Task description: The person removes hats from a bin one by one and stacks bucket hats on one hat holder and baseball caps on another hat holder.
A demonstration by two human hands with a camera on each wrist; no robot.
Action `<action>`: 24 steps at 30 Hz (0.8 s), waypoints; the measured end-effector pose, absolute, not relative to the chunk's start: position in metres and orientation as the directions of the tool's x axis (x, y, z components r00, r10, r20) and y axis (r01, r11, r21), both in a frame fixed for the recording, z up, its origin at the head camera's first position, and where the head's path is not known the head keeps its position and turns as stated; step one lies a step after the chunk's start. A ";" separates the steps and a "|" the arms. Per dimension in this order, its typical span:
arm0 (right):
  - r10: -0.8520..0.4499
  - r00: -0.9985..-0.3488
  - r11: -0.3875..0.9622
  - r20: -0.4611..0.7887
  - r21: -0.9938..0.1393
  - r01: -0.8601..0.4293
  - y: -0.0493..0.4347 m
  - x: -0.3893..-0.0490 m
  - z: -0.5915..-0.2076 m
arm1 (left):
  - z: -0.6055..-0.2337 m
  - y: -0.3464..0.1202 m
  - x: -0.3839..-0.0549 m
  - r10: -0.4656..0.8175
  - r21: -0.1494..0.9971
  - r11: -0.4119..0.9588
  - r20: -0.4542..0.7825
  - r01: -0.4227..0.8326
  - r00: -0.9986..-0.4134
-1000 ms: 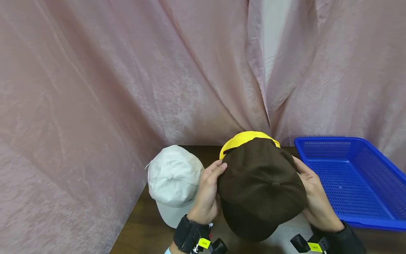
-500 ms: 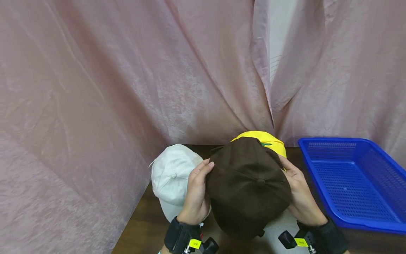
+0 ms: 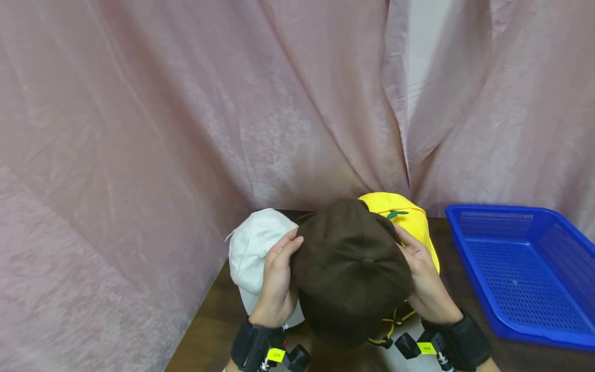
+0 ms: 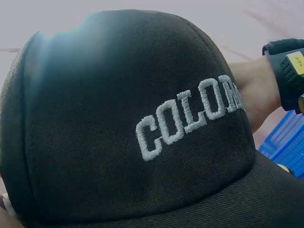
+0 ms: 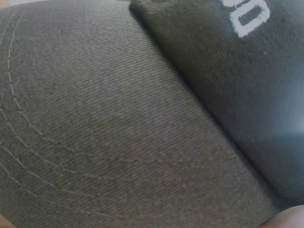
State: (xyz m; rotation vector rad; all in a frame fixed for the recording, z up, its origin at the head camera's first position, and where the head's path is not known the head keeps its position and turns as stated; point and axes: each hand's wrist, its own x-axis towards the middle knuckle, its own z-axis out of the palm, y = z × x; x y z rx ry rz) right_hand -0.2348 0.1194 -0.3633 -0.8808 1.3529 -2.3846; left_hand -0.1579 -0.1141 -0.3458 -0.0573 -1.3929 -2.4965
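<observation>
A dark brown baseball cap (image 3: 350,258) is held up between both hands, crown upward and brim toward me. My left hand (image 3: 277,281) grips its left side, thumb on top. On the opposite side, my right hand (image 3: 425,279) holds the edge, its fingertips partly hidden by the crown. Pale embroidered lettering (image 4: 183,116) crosses the cap's front in the left wrist view. The stitched brim (image 5: 95,118) fills much of the right wrist view. Partly behind the left hand sits a white cap (image 3: 251,248). A yellow hat (image 3: 411,225) with a green leaf patch lies behind the brown cap.
To the right stands a blue plastic basket (image 3: 479,289) with perforated walls. The dark wooden table (image 3: 204,330) ends at a pink curtain (image 3: 279,129) at the back and left. A yellow cord (image 3: 392,325) hangs near the right hand.
Both hands have carried the brown cap leftward, toward the white cap. More of the yellow hat, with its green leaf patch and cord, now shows. The view has turned slightly left.
</observation>
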 end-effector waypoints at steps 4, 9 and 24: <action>-0.513 -0.776 -0.512 0.367 -0.856 -0.066 0.112 -0.236 -0.362 | -0.344 -0.120 -0.154 -0.229 0.830 -0.484 0.187 0.278 -0.955; -0.547 -0.753 -0.522 0.366 -0.852 -0.035 0.104 -0.239 -0.362 | -0.343 -0.127 -0.150 -0.252 0.831 -0.473 0.193 0.295 -0.948; -0.579 -0.738 -0.530 0.345 -0.848 0.019 0.070 -0.244 -0.366 | -0.343 -0.154 -0.139 -0.299 0.856 -0.413 0.195 0.310 -0.934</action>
